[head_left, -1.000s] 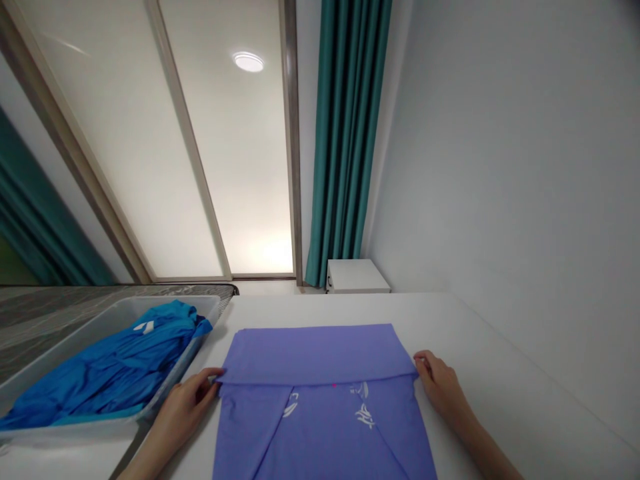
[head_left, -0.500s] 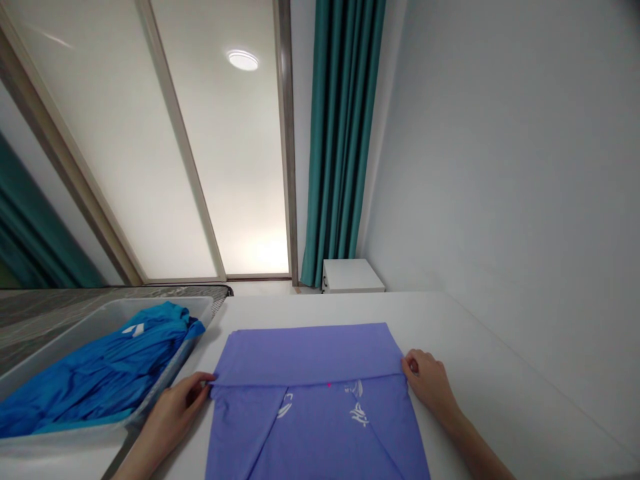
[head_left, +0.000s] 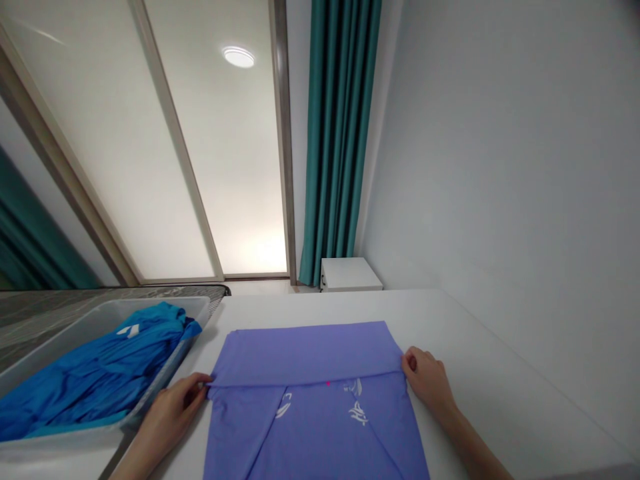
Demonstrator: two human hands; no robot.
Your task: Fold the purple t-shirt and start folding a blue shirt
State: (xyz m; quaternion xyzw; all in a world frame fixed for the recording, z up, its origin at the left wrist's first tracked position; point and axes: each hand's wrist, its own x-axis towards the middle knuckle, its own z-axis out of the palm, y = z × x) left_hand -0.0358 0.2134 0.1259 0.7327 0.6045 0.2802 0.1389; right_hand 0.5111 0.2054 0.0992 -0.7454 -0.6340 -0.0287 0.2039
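One purple garment (head_left: 310, 407) lies flat on the white table (head_left: 480, 340), its top edge folded over into a band, its lower end cut off by the frame. Two hands: the left hand (head_left: 173, 413) pinches the band's left end, the right hand (head_left: 425, 380) its right corner, fingers curled, thumbs hidden. Just beside the left hand, one grey tray (head_left: 165, 301) holds one crumpled blue garment (head_left: 100, 373).
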